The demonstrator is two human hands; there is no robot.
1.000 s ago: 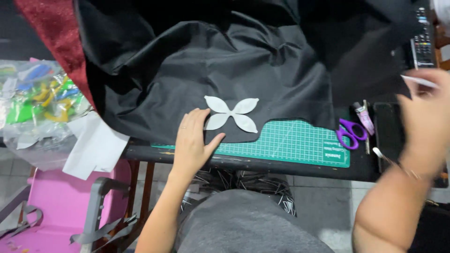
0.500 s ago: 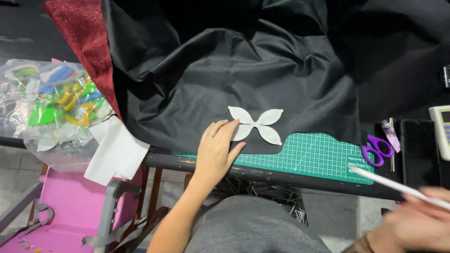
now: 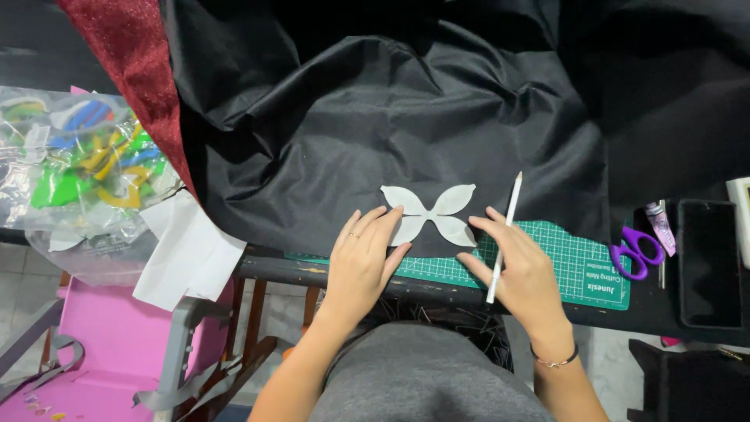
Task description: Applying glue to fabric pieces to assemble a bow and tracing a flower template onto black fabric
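The left hand [image 3: 361,262] lies flat, fingers spread, pressing the left petals of a pale four-petal paper template [image 3: 429,215] onto black matte fabric [image 3: 406,117]; the right hand [image 3: 522,270] steadies the right petals while pinching a slim white marking pencil [image 3: 504,238]. No traced outline shows on the cloth, so marking and cutting seem still ahead. Leftmost sits a crinkled clear bag of bright shapes [image 3: 70,172], then glittery red cloth [image 3: 129,62], a gridded green cutting mat [image 3: 578,262], purple scissors [image 3: 634,252]
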